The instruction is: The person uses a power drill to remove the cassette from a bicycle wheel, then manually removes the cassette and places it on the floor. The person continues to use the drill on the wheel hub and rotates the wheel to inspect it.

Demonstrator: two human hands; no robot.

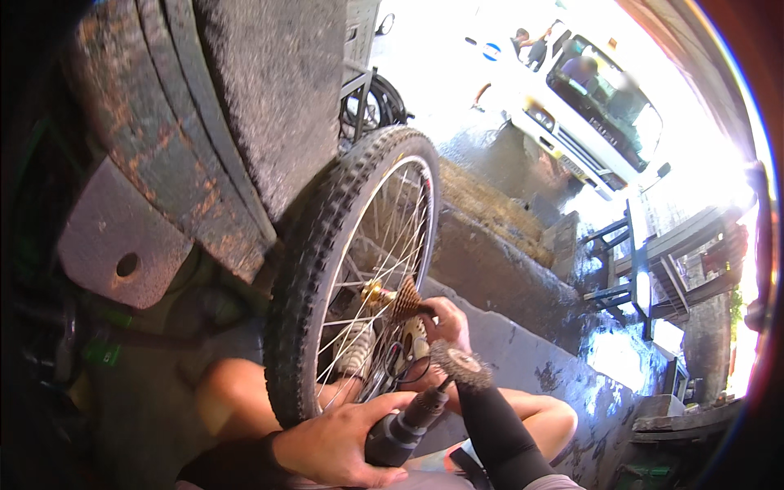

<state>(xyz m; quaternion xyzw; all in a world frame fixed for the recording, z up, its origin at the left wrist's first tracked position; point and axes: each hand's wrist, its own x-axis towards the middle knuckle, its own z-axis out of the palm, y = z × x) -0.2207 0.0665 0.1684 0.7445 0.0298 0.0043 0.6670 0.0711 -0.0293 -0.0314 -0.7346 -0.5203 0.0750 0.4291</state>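
A bicycle wheel (pixel 309 269) with a knobby black tyre stands upright between my bare legs, its silver spokes running to a gold-coloured hub (pixel 375 294). On the hub's right side sits a rusty-brown cassette (pixel 406 300). My right hand (pixel 447 321), in a black sleeve, has its fingers curled against the cassette's edge; a pale metal part just below is partly hidden. Low in front of me, my left hand (pixel 339 441) is wrapped round a dark power drill (pixel 398 437). A round wire brush (pixel 462 364) is fitted in its chuck, close to my right wrist and apart from the cassette.
A rusty metal plate (pixel 122 237) and a worn, heavy block (pixel 261 90) stand left of the wheel. Beyond a concrete ledge (pixel 498 245) is a white truck (pixel 584 110) with people near it. A blue metal frame (pixel 621 261) stands at right on wet ground.
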